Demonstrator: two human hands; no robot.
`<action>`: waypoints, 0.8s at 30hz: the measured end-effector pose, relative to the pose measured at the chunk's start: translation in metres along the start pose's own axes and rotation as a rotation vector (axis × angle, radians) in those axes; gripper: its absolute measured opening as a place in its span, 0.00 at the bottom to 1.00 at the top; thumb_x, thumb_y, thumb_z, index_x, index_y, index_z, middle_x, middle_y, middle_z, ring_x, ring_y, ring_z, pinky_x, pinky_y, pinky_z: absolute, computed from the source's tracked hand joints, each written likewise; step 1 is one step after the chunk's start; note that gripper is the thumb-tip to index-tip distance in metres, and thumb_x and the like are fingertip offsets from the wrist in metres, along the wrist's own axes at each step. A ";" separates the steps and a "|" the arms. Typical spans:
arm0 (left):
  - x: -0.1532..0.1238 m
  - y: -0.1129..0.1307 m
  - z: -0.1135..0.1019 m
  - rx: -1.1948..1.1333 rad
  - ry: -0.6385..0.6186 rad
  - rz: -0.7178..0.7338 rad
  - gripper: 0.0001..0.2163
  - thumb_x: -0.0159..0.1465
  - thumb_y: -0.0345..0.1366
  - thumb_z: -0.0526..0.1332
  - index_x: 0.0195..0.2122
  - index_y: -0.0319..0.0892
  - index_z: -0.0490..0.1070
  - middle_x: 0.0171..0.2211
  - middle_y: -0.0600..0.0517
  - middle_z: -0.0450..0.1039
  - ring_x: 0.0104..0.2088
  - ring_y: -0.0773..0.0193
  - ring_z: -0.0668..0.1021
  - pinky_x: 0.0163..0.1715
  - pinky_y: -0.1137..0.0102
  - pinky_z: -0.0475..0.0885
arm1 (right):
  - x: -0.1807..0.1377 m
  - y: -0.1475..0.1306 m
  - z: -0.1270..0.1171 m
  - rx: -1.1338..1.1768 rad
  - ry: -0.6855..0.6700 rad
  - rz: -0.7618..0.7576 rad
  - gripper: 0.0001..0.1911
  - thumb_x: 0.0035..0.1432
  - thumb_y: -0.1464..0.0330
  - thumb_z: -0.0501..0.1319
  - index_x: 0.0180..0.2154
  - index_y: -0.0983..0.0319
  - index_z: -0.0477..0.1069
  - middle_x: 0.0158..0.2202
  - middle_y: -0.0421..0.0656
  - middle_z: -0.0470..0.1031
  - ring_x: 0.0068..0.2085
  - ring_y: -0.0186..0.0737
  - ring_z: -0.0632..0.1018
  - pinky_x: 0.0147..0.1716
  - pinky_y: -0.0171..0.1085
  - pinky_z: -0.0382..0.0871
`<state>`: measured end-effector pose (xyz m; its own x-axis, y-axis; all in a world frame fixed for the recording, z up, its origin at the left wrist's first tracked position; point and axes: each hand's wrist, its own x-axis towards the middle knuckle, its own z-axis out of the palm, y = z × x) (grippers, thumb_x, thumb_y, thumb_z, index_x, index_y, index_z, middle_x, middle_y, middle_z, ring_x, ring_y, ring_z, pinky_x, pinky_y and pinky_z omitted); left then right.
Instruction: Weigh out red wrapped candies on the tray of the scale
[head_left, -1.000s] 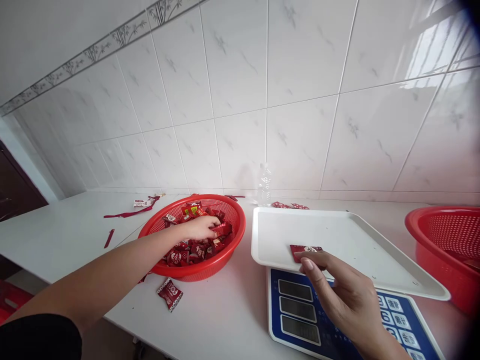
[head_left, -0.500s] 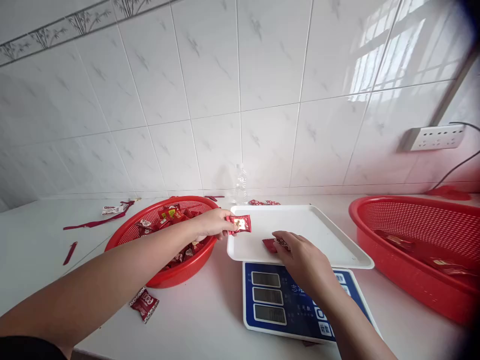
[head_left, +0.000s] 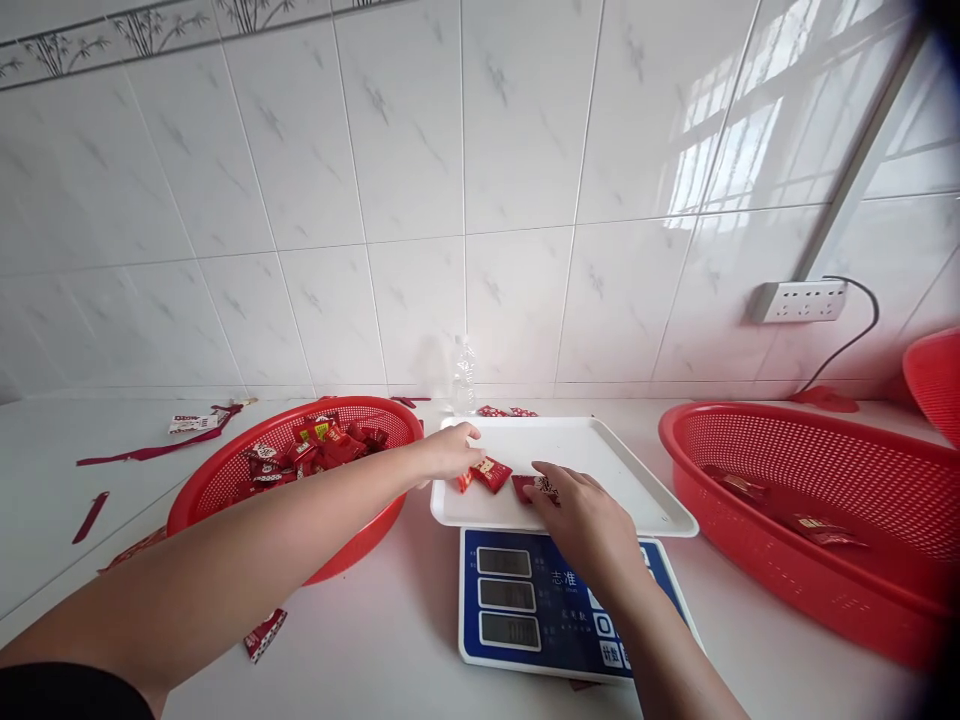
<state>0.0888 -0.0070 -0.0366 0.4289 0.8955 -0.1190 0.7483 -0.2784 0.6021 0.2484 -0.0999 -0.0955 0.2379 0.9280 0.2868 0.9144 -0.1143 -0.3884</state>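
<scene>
My left hand (head_left: 450, 453) is over the left end of the white scale tray (head_left: 622, 510), thumb and fingers apart. Just below its fingertips is a small orange-red packet (head_left: 464, 482), partly covered by the hand. Beside it a red snack packet (head_left: 493, 474) lies flat on the tray. My right hand (head_left: 581, 505) is at the tray's front edge, its thumb and fingers closed round another red snack packet (head_left: 524, 487). Under the tray stands a blue-and-white digital scale (head_left: 506, 597), part of its keypad hidden by my right forearm.
On the left, a red perforated basket (head_left: 401, 420) holds many red packets; a loose packet (head_left: 264, 634) lies before it. Another red basket (head_left: 750, 560) stands right, with a few packets inside. Behind the tray are a clear bottle (head_left: 463, 375) and a wall socket strip (head_left: 801, 301).
My left hand has let go of its red packet, which now lies on the tray. My right hand stays at the packet by the front edge. The camera view has turned slightly right.
</scene>
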 end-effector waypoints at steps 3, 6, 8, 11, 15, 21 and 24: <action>-0.003 -0.006 0.003 0.026 -0.017 0.062 0.25 0.57 0.29 0.59 0.58 0.43 0.63 0.50 0.45 0.72 0.45 0.56 0.77 0.38 0.69 0.72 | 0.000 0.000 0.002 0.023 0.058 -0.054 0.18 0.64 0.62 0.52 0.51 0.58 0.71 0.51 0.44 0.76 0.53 0.48 0.74 0.44 0.43 0.69; -0.005 -0.013 0.008 0.078 0.029 0.168 0.26 0.53 0.24 0.60 0.55 0.44 0.65 0.55 0.45 0.68 0.54 0.53 0.72 0.48 0.66 0.68 | -0.001 -0.001 0.005 0.045 0.113 -0.133 0.15 0.64 0.63 0.51 0.42 0.58 0.75 0.45 0.44 0.79 0.47 0.47 0.77 0.41 0.42 0.69; -0.006 -0.016 0.012 0.112 0.050 0.233 0.21 0.54 0.24 0.60 0.49 0.45 0.69 0.53 0.47 0.69 0.54 0.53 0.71 0.51 0.64 0.66 | -0.002 -0.002 0.006 0.062 0.113 -0.184 0.14 0.63 0.63 0.52 0.37 0.58 0.75 0.40 0.43 0.80 0.43 0.46 0.78 0.37 0.41 0.68; -0.003 -0.016 0.017 0.145 0.044 0.291 0.13 0.57 0.26 0.59 0.43 0.45 0.71 0.47 0.49 0.73 0.49 0.55 0.74 0.49 0.64 0.68 | -0.002 -0.003 0.009 0.093 0.110 -0.246 0.13 0.62 0.65 0.52 0.37 0.58 0.75 0.38 0.42 0.80 0.40 0.43 0.78 0.34 0.39 0.68; 0.009 -0.019 0.000 0.145 0.083 0.257 0.13 0.62 0.30 0.59 0.48 0.43 0.69 0.47 0.49 0.73 0.48 0.58 0.74 0.49 0.65 0.68 | 0.000 0.001 0.013 0.157 0.177 -0.281 0.15 0.63 0.63 0.51 0.40 0.57 0.75 0.40 0.43 0.80 0.40 0.43 0.79 0.35 0.38 0.70; 0.006 -0.066 -0.065 0.198 0.015 -0.015 0.12 0.67 0.39 0.57 0.48 0.38 0.68 0.44 0.47 0.72 0.40 0.61 0.77 0.40 0.61 0.74 | 0.000 0.003 0.017 0.219 0.326 -0.318 0.19 0.63 0.57 0.49 0.40 0.58 0.75 0.40 0.46 0.80 0.39 0.45 0.80 0.34 0.40 0.72; -0.011 -0.093 -0.078 0.297 -0.180 -0.149 0.10 0.66 0.39 0.60 0.44 0.38 0.71 0.41 0.49 0.74 0.38 0.62 0.77 0.38 0.63 0.75 | -0.002 0.001 0.018 0.240 0.330 -0.350 0.19 0.64 0.56 0.49 0.39 0.58 0.75 0.38 0.45 0.80 0.37 0.44 0.80 0.31 0.39 0.72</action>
<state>-0.0248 0.0357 -0.0296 0.3664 0.8658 -0.3407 0.9121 -0.2619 0.3154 0.2434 -0.0955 -0.1121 0.0580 0.7306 0.6804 0.8661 0.3021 -0.3983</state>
